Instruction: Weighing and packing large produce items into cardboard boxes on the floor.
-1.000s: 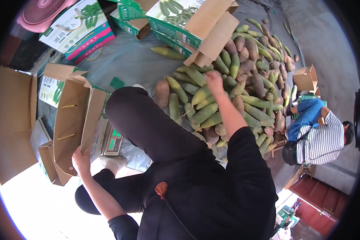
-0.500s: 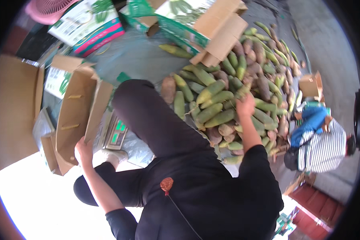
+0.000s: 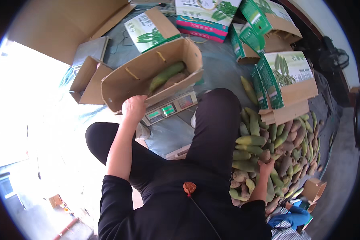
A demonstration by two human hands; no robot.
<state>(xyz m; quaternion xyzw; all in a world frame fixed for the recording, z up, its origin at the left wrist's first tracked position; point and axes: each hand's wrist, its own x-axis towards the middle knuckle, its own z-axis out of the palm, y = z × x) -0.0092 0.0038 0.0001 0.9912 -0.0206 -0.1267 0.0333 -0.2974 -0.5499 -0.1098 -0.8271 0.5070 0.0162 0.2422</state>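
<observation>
Your L hand [image 3: 134, 108] is on the near rim of the open box [image 3: 173, 88], w/ bent fingers pinching the card wall. In the box, a long green veg [image 3: 168, 75] and a brown veg [image 3: 176, 81] lie side by side. The box is by the scale [image 3: 170, 109]; can't tell if it sits fully on it. Your R hand [image 3: 265, 166] is off in the veg pile [image 3: 286, 140], at the end of a brown root [image 3: 265, 155]. Those fingers look curled, but can't tell if they pinch the root or just touch it.

If you tug the rim too hard, the wall may bend or the box may tip, bc the card looks thin, & the 2 veg inside might roll. Your R knee [image 3: 220, 102] is near the box too, so a bump could shove it. The pile veg lie on top of each other, so a quick pull might make some tumble. The root may slip if only your tips hold it. Also, the white-and-green box [image 3: 294, 72] is next to the pile; a wide arm swing could knock it.
</observation>
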